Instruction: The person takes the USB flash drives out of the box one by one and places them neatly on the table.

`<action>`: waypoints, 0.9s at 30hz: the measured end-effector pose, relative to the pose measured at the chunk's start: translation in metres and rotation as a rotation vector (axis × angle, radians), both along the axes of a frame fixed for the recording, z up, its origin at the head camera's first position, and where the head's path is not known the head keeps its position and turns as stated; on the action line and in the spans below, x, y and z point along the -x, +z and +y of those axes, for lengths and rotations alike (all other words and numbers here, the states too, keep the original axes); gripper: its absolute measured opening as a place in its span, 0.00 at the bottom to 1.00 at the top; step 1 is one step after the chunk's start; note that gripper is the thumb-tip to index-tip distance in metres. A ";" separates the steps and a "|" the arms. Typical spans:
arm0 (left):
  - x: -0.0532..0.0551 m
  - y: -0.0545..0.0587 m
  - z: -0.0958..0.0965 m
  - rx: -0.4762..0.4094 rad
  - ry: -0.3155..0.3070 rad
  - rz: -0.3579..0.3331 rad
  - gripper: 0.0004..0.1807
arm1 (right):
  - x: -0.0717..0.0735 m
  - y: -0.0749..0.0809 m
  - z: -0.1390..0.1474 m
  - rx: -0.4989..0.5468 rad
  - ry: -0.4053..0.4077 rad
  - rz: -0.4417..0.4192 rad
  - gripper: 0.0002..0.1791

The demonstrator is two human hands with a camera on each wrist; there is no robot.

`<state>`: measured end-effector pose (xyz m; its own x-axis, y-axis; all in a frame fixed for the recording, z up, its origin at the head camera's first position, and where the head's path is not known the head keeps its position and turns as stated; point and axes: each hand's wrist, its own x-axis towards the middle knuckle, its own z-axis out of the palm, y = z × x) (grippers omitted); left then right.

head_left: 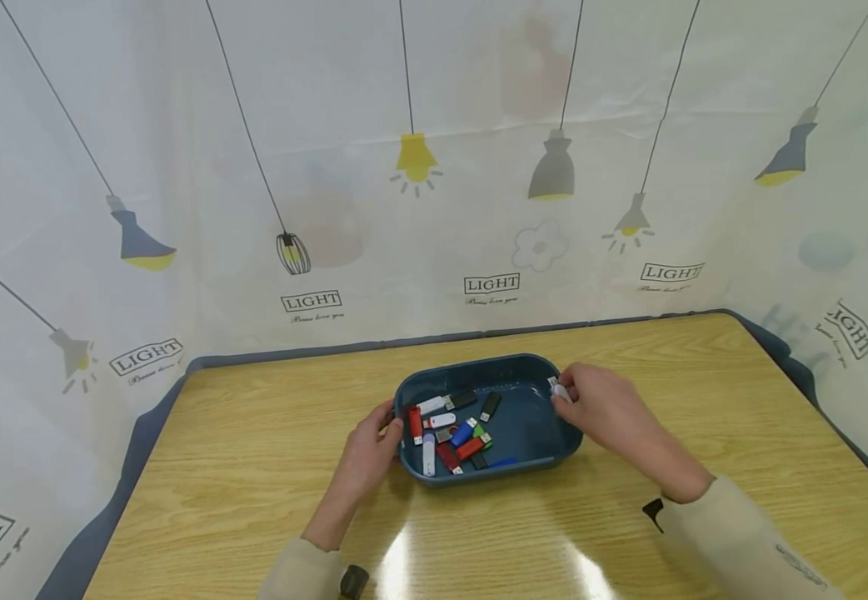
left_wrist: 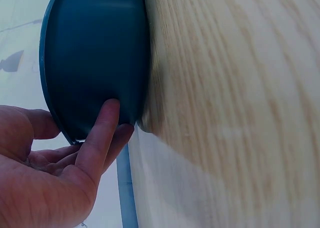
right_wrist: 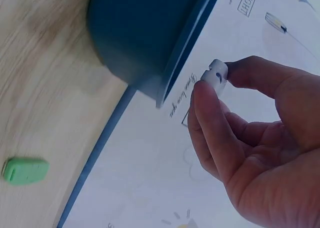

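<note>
**White USB stick (head_left: 560,389) pinched in your right hand (head_left: 610,406)**

Stick held between thumb and fingertips, at the blue bin's (head_left: 531,433) right end. Your left hand (head_left: 366,447) grips the left end: thumb at rim, fingers on outer wall. More USB sticks (head_left: 471,447) lie inside, mostly left. Green piece (right_wrist: 26,170) on table (head_left: 269,450).

The tub (head_left: 531,410) looks like smooth moulded plastic with a soft sheen. The USB sticks (head_left: 471,448) appear plastic-bodied with metal plugs; the white stick (right_wrist: 215,74) looks smooth. The table (head_left: 276,433) has a glossy wood-grain surface, the backdrop (head_left: 419,242) seems matt, creased sheeting, and the sleeves (head_left: 734,533) are matt cloth.
</note>
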<state>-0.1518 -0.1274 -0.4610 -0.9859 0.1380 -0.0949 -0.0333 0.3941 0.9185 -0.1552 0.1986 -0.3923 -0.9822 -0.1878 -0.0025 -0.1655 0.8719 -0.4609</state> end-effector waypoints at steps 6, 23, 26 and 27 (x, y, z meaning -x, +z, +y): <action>0.001 0.000 0.000 -0.007 0.000 -0.005 0.26 | -0.003 0.002 0.014 0.018 -0.036 -0.006 0.12; 0.001 -0.001 0.000 0.047 0.019 0.022 0.26 | -0.007 0.003 0.058 0.014 -0.108 -0.019 0.18; 0.001 -0.001 0.000 0.046 0.016 0.024 0.26 | -0.007 0.001 0.066 0.006 -0.119 -0.023 0.19; 0.001 -0.001 0.000 0.045 0.015 0.026 0.26 | -0.008 0.000 0.069 0.006 -0.121 -0.025 0.18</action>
